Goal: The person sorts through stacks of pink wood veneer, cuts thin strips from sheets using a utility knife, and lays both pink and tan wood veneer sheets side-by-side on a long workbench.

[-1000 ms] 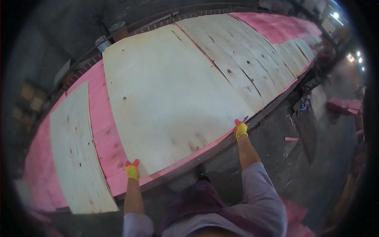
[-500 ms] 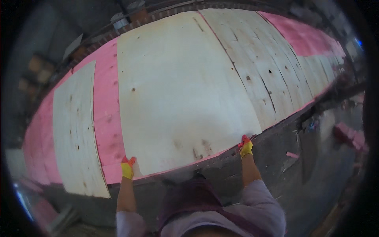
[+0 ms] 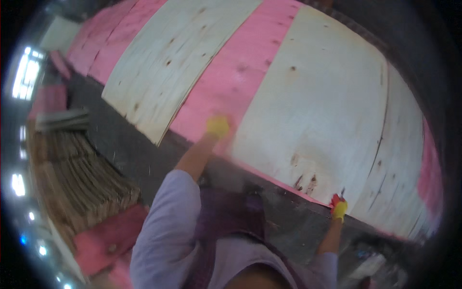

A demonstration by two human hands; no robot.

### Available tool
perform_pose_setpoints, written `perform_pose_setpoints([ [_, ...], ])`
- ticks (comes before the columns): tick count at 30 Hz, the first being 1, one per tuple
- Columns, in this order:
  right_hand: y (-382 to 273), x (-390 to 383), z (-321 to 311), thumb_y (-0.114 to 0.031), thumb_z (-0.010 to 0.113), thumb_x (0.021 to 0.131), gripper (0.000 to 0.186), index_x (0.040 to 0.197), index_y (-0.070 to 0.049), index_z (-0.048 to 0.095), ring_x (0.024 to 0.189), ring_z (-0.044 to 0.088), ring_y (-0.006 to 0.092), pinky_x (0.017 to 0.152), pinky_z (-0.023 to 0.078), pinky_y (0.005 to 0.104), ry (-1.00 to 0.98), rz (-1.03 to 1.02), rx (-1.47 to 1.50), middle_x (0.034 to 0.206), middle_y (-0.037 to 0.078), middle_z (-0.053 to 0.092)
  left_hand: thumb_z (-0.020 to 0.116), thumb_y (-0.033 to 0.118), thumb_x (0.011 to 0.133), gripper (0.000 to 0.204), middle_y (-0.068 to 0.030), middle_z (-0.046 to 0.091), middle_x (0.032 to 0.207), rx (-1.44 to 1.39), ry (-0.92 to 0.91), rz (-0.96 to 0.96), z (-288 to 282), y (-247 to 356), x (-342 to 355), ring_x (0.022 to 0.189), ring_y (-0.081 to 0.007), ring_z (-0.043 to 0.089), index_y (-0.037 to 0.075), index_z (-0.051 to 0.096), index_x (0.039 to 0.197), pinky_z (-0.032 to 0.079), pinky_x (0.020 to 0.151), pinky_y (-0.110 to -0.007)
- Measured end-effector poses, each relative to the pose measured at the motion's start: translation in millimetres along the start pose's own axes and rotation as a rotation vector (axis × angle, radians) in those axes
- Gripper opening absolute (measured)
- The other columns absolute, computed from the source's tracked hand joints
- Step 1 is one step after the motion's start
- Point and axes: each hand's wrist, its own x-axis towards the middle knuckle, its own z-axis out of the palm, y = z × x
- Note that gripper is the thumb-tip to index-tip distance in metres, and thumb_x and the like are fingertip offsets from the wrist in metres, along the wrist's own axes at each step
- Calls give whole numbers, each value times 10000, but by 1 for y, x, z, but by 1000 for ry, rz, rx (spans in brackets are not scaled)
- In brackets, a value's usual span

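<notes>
A broad pale wood veneer sheet (image 3: 327, 111) lies on a pink surface (image 3: 236, 82) in front of me. Left of it, across a pink strip, a narrower veneer sheet (image 3: 168, 67) overhangs the near edge. More veneer (image 3: 399, 139) covers the right. My left hand (image 3: 219, 126), in a yellow and red glove, is over the pink strip near the broad sheet's left edge; motion smears its fingers. At the near edge toward the right, my gloved right hand (image 3: 339, 208) has its fingers closed. A small dark thing sticks up from them, too small to name.
A tall stack of thin wood sheets (image 3: 82, 173) stands to the left, with a reddish-pink sheet (image 3: 108, 236) at its near end. Other pink pieces (image 3: 50, 100) lie beyond it. Pale scraps (image 3: 368, 266) are on the floor at the lower right.
My view has swung left, bringing the stack into sight. My left hand has come off the broad sheet's near left corner onto the pink strip. My right hand remains at the near edge.
</notes>
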Motion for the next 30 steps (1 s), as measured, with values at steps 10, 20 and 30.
perform_pose_setpoints([
  [10,-142,-334,568,-333,670,832,437,1161,-60,581,589,490,55,491,378,214,-1040,-947,-38,856,-8,626,643,288,780,622,-177,502,1229,-1021,1128,-951,78,-503,-58,1129,-344,480,120,391,1323,402,927,-410],
  [20,-148,-428,749,-292,573,834,683,1429,-107,294,681,596,205,607,492,356,-665,-148,-419,1124,189,565,667,159,811,271,18,557,804,-2059,161,-863,-53,-430,-90,640,-105,518,169,516,1035,416,504,-254],
  [30,-259,-474,594,-85,702,753,289,1006,3,594,662,554,84,545,422,216,-477,-82,416,847,26,620,579,548,828,541,-68,622,981,-2440,236,-714,-157,-542,-69,797,-229,589,78,552,1096,498,717,-383],
])
